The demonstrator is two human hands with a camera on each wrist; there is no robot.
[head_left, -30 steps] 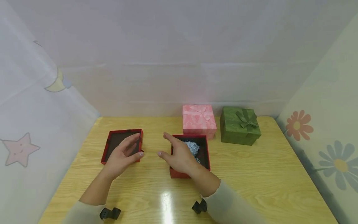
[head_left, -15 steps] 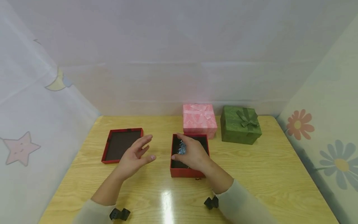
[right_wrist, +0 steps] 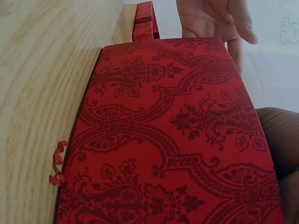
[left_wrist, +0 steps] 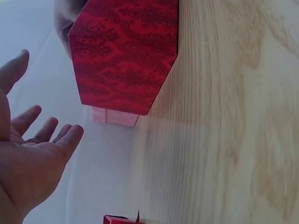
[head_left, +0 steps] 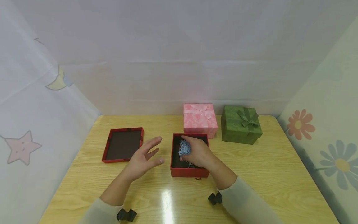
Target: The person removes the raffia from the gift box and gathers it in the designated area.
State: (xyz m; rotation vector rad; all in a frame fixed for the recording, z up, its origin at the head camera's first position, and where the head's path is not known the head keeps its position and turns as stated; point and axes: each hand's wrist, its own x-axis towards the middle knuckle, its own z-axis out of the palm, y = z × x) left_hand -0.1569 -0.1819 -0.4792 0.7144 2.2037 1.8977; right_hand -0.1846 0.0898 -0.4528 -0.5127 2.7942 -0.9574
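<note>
Pale blue shredded paper (head_left: 184, 148) lies in the open red box (head_left: 184, 172) at the middle of the table. My right hand (head_left: 198, 154) reaches into this box, its thumb and fingers curled round the shreds. The hand covers part of the box's inside. In the right wrist view the patterned red wall (right_wrist: 173, 126) hides most of the hand. My left hand (head_left: 142, 161) hovers left of the box, fingers loosely spread and holding nothing. Behind it lies the red lid (head_left: 123, 144), inside up, showing its dark lining.
A pink gift box (head_left: 199, 119) with a bow stands right behind the red box. The green gift box (head_left: 241, 126) is to its right. A small curl of red ribbon (right_wrist: 58, 163) lies by the red box's front. Printed cloth (head_left: 179, 62) hangs around the table (head_left: 265, 174).
My right hand has gone from over the box down into it, around the shredded paper, and shifted right. The left hand has moved right, away from the lid.
</note>
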